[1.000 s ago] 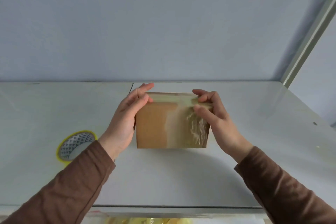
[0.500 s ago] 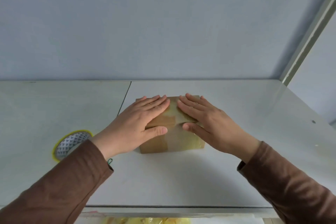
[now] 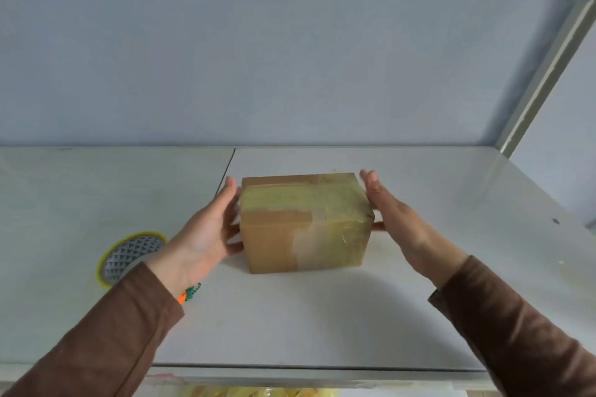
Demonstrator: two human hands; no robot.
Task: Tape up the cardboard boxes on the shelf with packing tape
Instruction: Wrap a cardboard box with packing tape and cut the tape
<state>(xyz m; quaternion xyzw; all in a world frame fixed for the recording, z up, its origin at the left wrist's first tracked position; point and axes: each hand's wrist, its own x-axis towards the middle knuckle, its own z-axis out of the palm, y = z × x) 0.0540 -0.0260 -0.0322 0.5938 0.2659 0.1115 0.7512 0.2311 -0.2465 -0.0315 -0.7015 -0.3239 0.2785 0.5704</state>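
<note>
Already the cardboard box sits near the middle of the shelf with tape over its top and front, and the left hand and right hand flank its two ends with fingers straight, gripping nothing; whether the palms touch the cardboard I cannot tell. If they squeeze unevenly, the box may skid or the tape wrinkle. Left of the box, behind the left wrist, lies the tape roll, and nothing stands between box and back wall.

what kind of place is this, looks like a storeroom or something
Probably a storage or packing area: a white shelf with a metal upright, a taped cardboard box on it, and a roll of packing tape beside it.
</note>
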